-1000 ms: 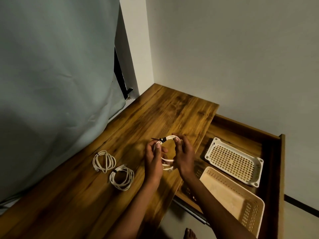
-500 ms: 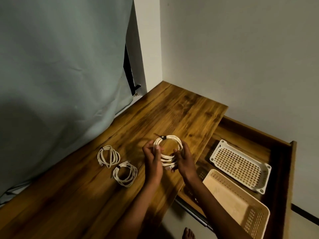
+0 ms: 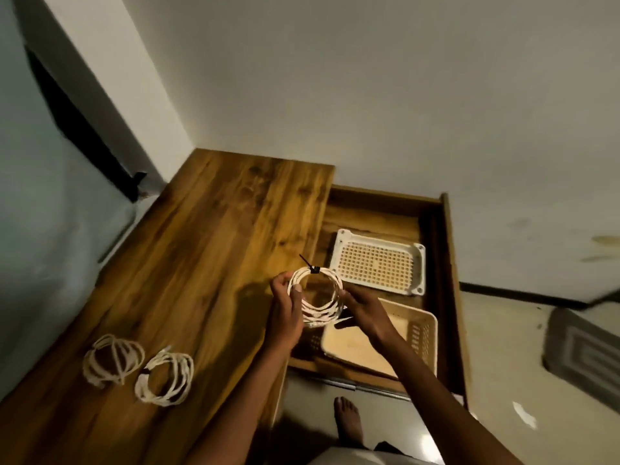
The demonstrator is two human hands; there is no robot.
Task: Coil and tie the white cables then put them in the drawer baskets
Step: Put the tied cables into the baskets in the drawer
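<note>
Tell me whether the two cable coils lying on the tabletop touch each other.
Apart. The head view shows a strip of bare wood between the left coil and the right coil on the tabletop.

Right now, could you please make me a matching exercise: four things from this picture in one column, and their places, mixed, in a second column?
Things:
1. tied cable coil
2. two other cable coils
3. white basket
4. beige basket

Places:
A. far part of the drawer
B. held between the left hand and right hand
C. near part of the drawer
D. lying on the wooden top

Pairs: 1-B, 2-D, 3-A, 4-C
</note>
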